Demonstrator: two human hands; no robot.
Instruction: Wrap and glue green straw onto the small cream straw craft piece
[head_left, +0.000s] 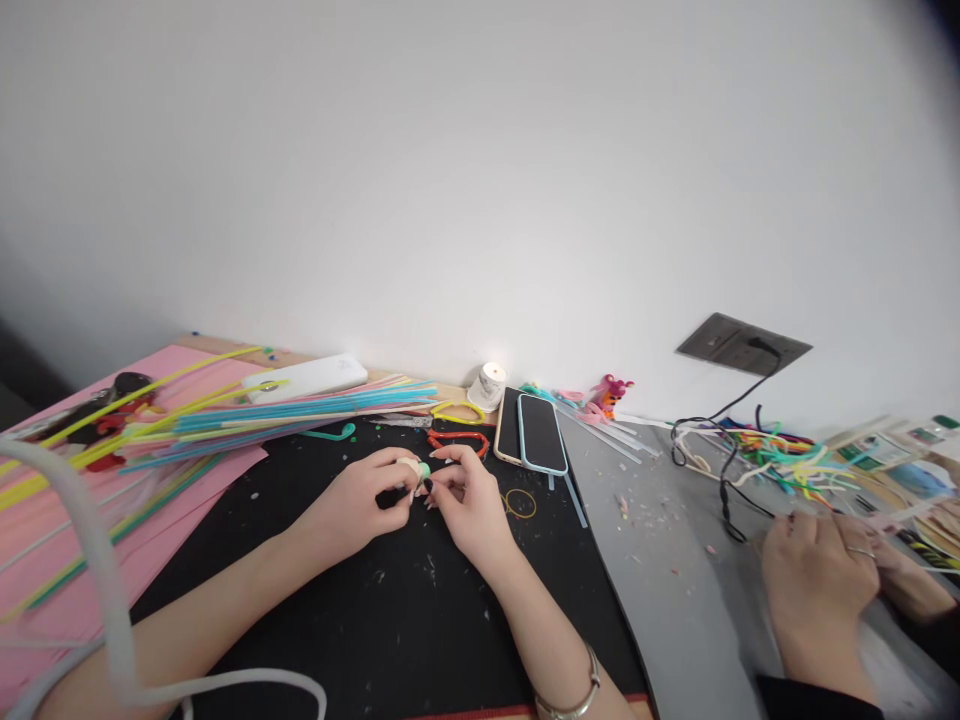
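Observation:
Above the black mat (360, 600), my left hand (367, 500) and my right hand (470, 505) meet around a small cream-and-green piece (424, 469). My left fingers curl round its left side, and the right fingertips pinch at its right side. Much of the piece is hidden by the fingers, so its kind cannot be made out. Just beyond the hands lie a red-handled tool (459, 436), a yellow loop (457, 410) and a bent teal pipe cleaner (330, 433). A thin yellow ring (520, 503) rests on the mat right of my right hand.
Long pipe cleaners (300, 408) lie across pink sheets (195, 510) at left. Two phones (541, 433), a paper cup (487, 386) and a pink-orange figure (611, 396) stand near the wall. A co-worker's hands (817, 590) work at right, near a black cable (725, 490).

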